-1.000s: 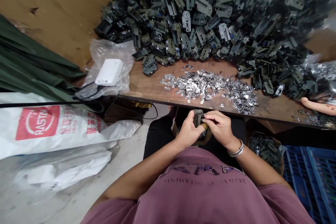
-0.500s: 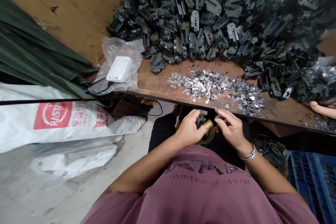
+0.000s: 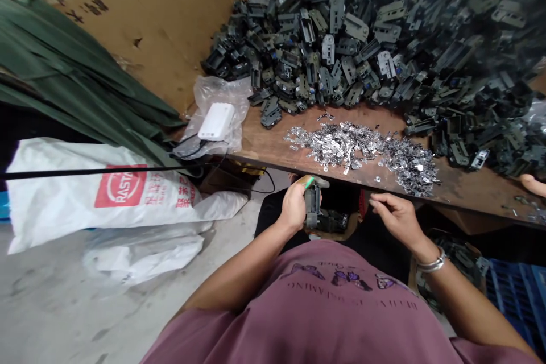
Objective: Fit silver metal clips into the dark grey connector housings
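**Left grip (image 3: 294,207) closed on a dark plastic housing (image 3: 312,207), right grip (image 3: 396,219) open**

The housing stands upright in the left grip, and a slim green-tipped tool (image 3: 309,182) pokes up just beside it in the same fingers. Another dark part (image 3: 333,220) sits just right of the left grip, low against the person's lap. The right grip hangs apart from both, its fingers loosely curled around nothing, just below the edge of the wooden desk (image 3: 273,145).

Ahead of the grips, the desk carries a loose heap of silver metal clips (image 3: 358,156), with a huge mound of dark housings (image 3: 341,40) behind it. Farther left, a white box (image 3: 215,121) lies on a clear plastic bag (image 3: 222,88).

Right of the right grip, a bin of dark parts (image 3: 452,256) stands beside a blue plastic crate (image 3: 518,301), whose contents I cannot make out. Left of the left grip, a white woven sack (image 3: 106,199) lies on the concrete floor (image 3: 42,318). Another person's hand (image 3: 533,185) shows at the desk's far right.
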Demonstrator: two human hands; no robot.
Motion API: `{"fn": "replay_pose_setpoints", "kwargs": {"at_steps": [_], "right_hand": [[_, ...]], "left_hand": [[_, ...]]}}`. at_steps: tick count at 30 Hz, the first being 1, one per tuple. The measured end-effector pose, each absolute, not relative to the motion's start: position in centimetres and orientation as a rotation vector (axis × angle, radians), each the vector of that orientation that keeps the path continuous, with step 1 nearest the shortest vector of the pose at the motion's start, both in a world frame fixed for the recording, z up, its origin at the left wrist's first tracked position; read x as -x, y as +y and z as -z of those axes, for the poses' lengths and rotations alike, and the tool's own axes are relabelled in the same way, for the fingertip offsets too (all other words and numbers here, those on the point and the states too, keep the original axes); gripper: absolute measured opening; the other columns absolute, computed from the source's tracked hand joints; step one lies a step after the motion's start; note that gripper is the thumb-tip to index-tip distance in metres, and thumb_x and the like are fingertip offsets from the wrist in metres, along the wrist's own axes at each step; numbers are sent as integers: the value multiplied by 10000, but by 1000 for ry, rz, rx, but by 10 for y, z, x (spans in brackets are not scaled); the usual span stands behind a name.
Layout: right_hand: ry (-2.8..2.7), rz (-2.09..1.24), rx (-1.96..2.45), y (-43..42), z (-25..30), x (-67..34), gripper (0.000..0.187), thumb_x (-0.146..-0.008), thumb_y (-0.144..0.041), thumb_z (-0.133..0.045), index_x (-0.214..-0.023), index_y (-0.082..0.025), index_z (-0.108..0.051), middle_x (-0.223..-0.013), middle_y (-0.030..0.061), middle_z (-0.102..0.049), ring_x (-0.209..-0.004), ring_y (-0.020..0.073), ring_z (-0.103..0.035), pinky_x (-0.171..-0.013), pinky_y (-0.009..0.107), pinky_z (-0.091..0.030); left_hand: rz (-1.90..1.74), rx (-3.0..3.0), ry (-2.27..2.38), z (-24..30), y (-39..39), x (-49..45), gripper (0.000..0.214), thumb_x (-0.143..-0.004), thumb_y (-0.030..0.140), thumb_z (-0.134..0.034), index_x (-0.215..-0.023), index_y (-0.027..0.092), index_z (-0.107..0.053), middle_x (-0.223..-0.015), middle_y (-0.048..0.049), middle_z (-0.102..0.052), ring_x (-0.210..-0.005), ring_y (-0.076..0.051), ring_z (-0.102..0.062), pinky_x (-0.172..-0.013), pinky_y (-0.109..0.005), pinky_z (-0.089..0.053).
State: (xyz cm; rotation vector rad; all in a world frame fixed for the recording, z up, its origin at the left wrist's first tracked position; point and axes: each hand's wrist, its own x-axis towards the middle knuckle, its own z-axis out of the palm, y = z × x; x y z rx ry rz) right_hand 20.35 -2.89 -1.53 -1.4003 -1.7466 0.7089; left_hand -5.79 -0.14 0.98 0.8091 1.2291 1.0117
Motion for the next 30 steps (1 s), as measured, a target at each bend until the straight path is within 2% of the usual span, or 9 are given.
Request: {"fn": "replay_pose_setpoints", "kwargs": {"at_steps": [4, 7, 13, 15, 18, 21, 25, 27, 30], "right_hand": [[-1664, -480, 1511, 16, 7, -242, 215, -860, -375, -626, -946, -206, -726, -843, 48, -746, -700, 191, -682, -693, 341, -560], [-1671, -205, 1658, 65, -2, -276, 256, -846, -344, -585, -986, -169, -709, -878, 78, -732, -748, 216, -666, -750, 372, -553], [-1938, 235, 2103, 141, -16, -307, 357, -854, -189, -516, -1187, -108, -618, -1216, 193, -596, -999, 283, -596, -853, 387, -505], [-2060, 345, 2206, 154, -17, -306, 370, -864, -169, -513, -1222, -110, -583, -1251, 206, -559, -1045, 300, -554, -815, 376, -492], [-2220, 495, 2248, 168, -20, -307, 344, -885, -143, -486, -1219, -103, -561, -1234, 220, -547, -1058, 303, -514, -755, 349, -463], [-2315, 501, 2257, 177, -23, -314, 266, -901, -122, -457, -1121, -88, -604, -1172, 227, -565, -987, 284, -530, -708, 334, -431], [-2324, 425, 2206, 168, -29, -312, 251, -907, -79, -420, -1031, -69, -638, -1076, 224, -603, -903, 266, -567, -681, 334, -407], [-2213, 346, 2122, 146, -31, -293, 240, -913, -84, -431, -1014, -85, -649, -1040, 196, -624, -854, 245, -583, -675, 329, -413], [-2100, 2, 1789, 95, -31, -247, 105, -901, -168, -565, -901, -142, -667, -900, 111, -649, -799, 210, -595, -693, 308, -449]], "left_hand": [[-870, -664, 1144, -9, -1, 62, 452, -723, 627, -542, -784, 180, -570, -581, 4, -563, -452, -126, -478, -438, -249, -400], [-571, -1030, 1128, 5, -1, 66, 379, -698, 550, -630, -731, 182, -546, -532, 45, -483, -446, -98, -402, -462, -231, -328], [-218, -1607, 1311, 70, 10, 57, 318, -828, 383, -379, -576, 200, -442, -610, -5, -499, -650, -167, -495, -627, -285, -373], [-228, -1631, 1390, 85, 13, 51, 333, -860, 397, -332, -637, 199, -481, -700, -43, -551, -742, -207, -543, -712, -322, -411], [-243, -1660, 1459, 94, 14, 41, 414, -874, 523, -375, -888, 162, -577, -977, -125, -613, -963, -280, -587, -848, -387, -435], [-377, -1701, 1406, 88, 11, 31, 518, -804, 585, -546, -1094, 159, -585, -1194, -157, -584, -1149, -313, -551, -937, -410, -434], [-516, -1499, 1100, 64, 10, 20, 409, -798, 560, -603, -873, 163, -661, -880, -72, -654, -867, -238, -635, -756, -344, -498], [-554, -1284, 952, 50, 11, 13, 441, -801, 579, -607, -859, 147, -669, -806, -60, -657, -784, -209, -641, -660, -297, -497], [-698, -958, 872, 32, 14, 2, 501, -730, 544, -724, -1026, 149, -640, -1088, -117, -672, -883, -206, -666, -658, -272, -522]]}}
